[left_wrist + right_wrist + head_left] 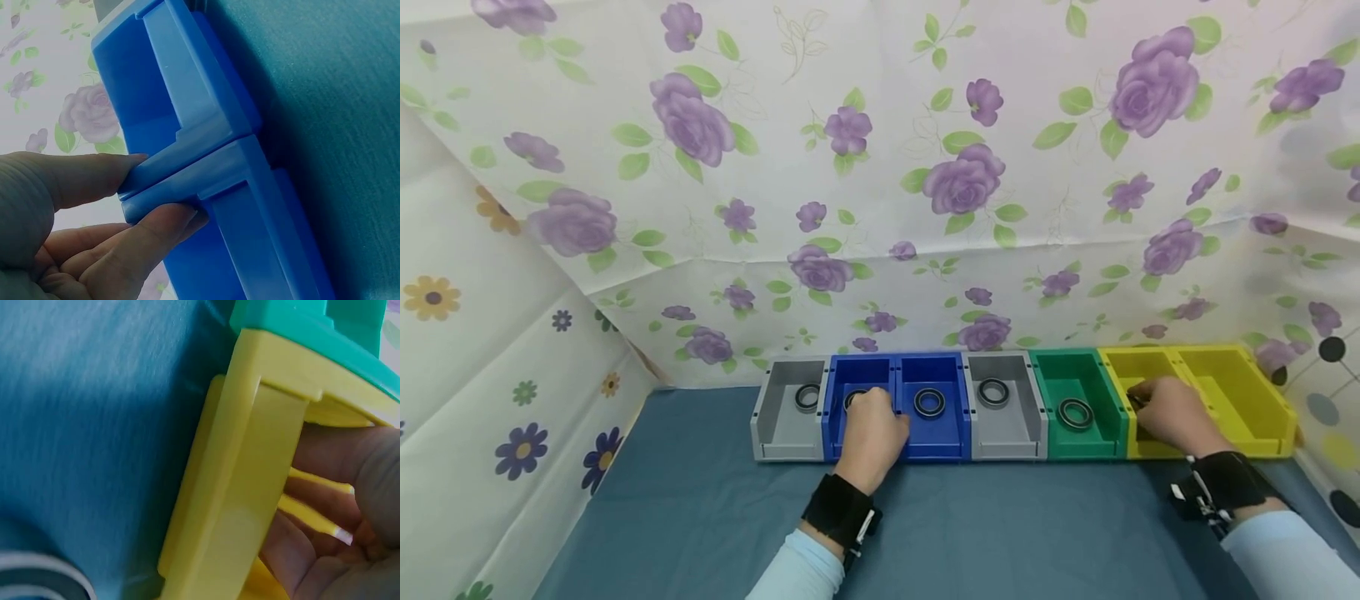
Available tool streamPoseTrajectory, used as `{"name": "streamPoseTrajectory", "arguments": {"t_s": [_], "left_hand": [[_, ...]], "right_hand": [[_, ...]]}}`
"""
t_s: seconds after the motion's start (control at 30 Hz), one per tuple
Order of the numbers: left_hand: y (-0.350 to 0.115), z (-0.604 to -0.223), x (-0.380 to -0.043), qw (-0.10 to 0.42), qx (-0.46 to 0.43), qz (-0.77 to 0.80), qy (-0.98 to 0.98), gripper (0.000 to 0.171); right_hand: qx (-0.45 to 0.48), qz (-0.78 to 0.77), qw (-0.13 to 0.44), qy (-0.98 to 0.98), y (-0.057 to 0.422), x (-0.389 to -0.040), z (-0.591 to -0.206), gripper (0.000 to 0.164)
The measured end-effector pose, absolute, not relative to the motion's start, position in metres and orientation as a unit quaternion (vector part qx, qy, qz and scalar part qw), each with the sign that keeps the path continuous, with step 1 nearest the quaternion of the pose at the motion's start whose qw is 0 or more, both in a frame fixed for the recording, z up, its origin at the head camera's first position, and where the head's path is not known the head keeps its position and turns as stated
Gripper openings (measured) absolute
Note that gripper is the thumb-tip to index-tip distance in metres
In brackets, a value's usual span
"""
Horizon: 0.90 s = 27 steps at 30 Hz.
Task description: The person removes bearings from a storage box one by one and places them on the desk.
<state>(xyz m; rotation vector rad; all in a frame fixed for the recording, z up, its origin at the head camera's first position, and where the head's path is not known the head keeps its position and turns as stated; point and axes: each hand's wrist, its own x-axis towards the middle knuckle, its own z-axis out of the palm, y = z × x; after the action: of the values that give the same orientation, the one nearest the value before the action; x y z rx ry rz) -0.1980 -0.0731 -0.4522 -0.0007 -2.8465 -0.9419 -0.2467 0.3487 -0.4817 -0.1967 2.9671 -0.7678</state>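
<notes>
Over the two blue bins (932,450), my left hand (872,429) pinches their adjoining walls (194,156), thumb on one side and fingers on the other. A ring bearing (851,395) partly shows beside the left hand in the left blue bin. My right hand (1172,412) reaches into the left yellow bin (1138,364), its fingers curled at a dark ring bearing (1138,400) that they mostly hide. In the right wrist view, thumb and fingers (331,453) are down behind the yellow front wall, and the bearing is out of sight.
Ring bearings lie in the left grey bin (801,433), the right blue bin, the right grey bin (1007,437) and the green bin (1067,383). The right yellow bin (1232,392) is at the row's end. Flowered cloth (880,208) hangs behind the blue-covered table (1000,533).
</notes>
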Motion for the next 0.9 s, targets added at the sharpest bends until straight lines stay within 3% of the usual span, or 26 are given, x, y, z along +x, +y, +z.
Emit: {"name": "streamPoseTrajectory", "arguments": {"t_s": [0.27, 0.43, 0.57, 0.67, 0.9], "left_hand": [[-0.073, -0.453, -0.198, 0.075, -0.003, -0.315, -0.946, 0.037], [-0.074, -0.453, -0.199, 0.074, -0.002, -0.316, -0.946, 0.038], [-0.075, -0.454, -0.199, 0.074, -0.002, -0.316, -0.946, 0.038], [-0.075, -0.454, -0.199, 0.08, -0.008, -0.315, -0.946, 0.039], [-0.075, -0.454, -0.199, 0.077, -0.008, -0.318, -0.945, 0.039]], "right_hand": [[-0.097, -0.178, 0.075, 0.976, 0.344, -0.251, -0.48, 0.041], [-0.109, -0.139, 0.074, 0.981, 0.342, -0.253, -0.477, 0.031], [-0.131, -0.126, 0.072, 0.981, 0.345, -0.255, -0.478, 0.009], [-0.147, -0.134, 0.062, 0.978, 0.35, -0.255, -0.481, 0.015], [-0.157, -0.152, 0.021, 0.976, 0.358, -0.249, -0.487, 0.011]]}}
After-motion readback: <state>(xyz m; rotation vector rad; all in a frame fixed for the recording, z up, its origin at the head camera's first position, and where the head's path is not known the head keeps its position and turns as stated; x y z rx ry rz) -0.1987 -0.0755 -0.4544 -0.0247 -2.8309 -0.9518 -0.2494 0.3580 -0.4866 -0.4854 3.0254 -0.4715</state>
